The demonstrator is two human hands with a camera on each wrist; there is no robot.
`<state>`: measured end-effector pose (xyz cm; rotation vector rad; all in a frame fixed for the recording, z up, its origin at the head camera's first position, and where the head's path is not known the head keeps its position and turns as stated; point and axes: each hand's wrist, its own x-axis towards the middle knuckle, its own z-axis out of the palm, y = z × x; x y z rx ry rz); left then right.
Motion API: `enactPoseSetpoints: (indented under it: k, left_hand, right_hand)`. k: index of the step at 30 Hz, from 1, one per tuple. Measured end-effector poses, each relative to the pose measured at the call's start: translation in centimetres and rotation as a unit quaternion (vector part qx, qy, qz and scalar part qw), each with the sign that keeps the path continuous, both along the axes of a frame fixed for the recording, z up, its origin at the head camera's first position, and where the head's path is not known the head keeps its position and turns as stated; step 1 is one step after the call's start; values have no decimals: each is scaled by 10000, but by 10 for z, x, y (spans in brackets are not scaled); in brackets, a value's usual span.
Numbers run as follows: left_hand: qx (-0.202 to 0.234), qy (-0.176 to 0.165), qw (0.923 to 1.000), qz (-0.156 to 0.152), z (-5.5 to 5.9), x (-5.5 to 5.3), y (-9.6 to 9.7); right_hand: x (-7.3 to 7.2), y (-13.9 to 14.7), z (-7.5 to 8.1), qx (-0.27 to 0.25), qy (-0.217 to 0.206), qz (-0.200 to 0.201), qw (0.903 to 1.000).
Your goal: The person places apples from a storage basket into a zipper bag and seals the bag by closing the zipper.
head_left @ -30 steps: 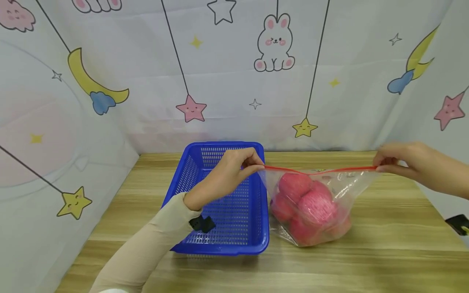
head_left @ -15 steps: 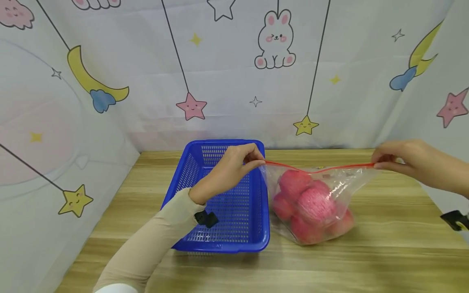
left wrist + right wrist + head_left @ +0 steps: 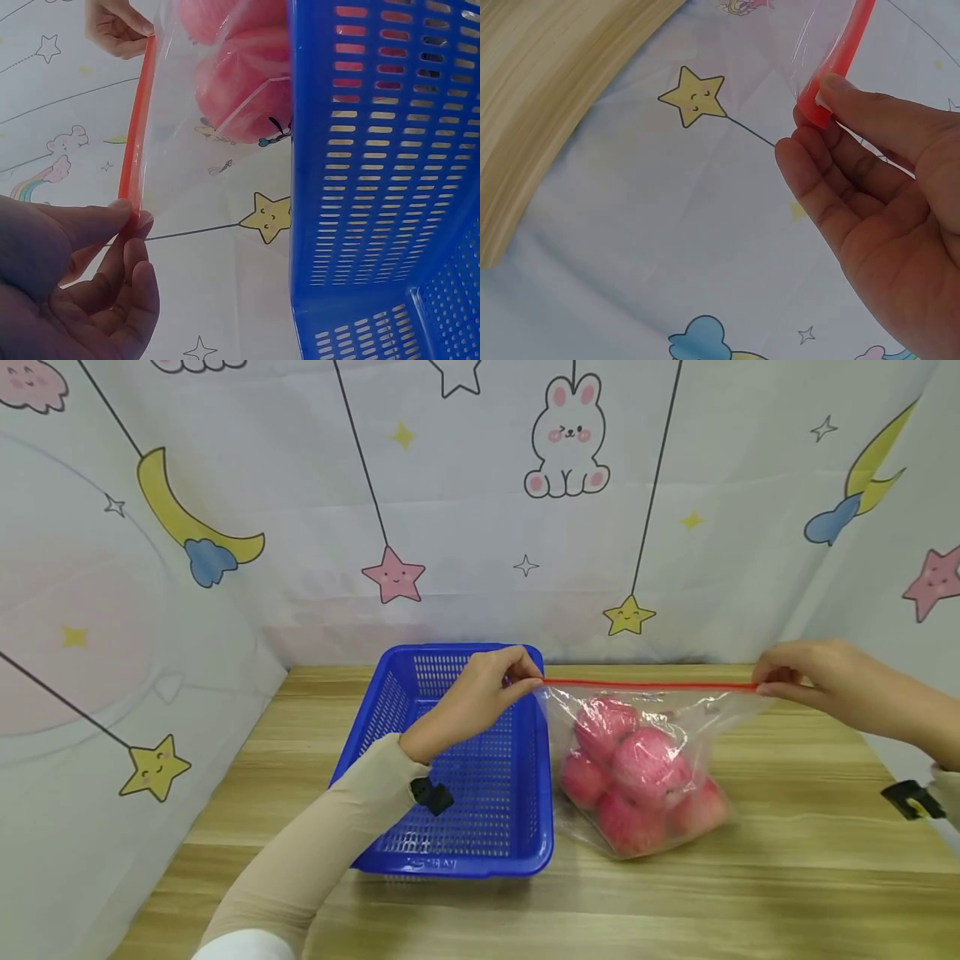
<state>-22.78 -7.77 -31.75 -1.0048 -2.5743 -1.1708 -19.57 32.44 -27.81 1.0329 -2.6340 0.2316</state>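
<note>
A clear zip bag (image 3: 712, 718) with a red zip strip (image 3: 645, 684) holds several pinkish-red round fruits that look like apples (image 3: 648, 764). My left hand (image 3: 491, 693) pinches the strip's left end between thumb and fingers. At the other end, my right hand (image 3: 817, 681) pinches the strip's corner, as the right wrist view shows with the red end (image 3: 821, 105) between thumb and forefinger. The strip is stretched straight between both hands. The bag's bottom appears to be on or just over the wooden table (image 3: 637, 910); I cannot tell which.
Left of the bag stands a blue plastic basket (image 3: 543, 827) with slotted walls and no fruit visible inside it. My left forearm crosses over it. A white cartoon-printed cloth (image 3: 465, 527) hangs behind the table and along its sides.
The red strip sagged in the middle before and is now pulled straight. Both hands have risen slightly in the view, and the right hand has shifted a little to the left.
</note>
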Motion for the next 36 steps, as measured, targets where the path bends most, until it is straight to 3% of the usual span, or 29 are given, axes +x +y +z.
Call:
enactPoseSetpoints:
  k: [15,26,36]
  left_hand:
    - [-389,-49,9990,200,-5,-18,7]
    - [-977,-29,9942,444,-9,-41,15]
    - [-1282,-82,9893,690,-13,-57,21]
  right_hand:
    - [-22,5,-12,-246,-181,214,9993]
    - [-43,1,-18,-132,-565,-146,9982]
    - [-63,-2,-23,-98,-885,-165,9959]
